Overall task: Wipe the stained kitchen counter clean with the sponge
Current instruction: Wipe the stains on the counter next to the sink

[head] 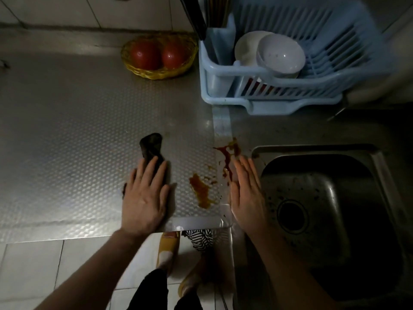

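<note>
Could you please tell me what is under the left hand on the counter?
A dark sponge lies under the flat left hand, its far end showing beyond the fingers. The rest is covered by the palm.

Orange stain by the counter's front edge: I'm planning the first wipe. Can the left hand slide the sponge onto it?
Probably yes. The left hand presses flat on the sponge, and only bare counter lies between them and the orange stain; the right hand is beyond it.

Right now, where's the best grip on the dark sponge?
Likely the near end, from above: the left hand lies flat on it, so curling the fingers pinches it. The sponge lies flat and thin, far end poking out beyond the hand.
</note>
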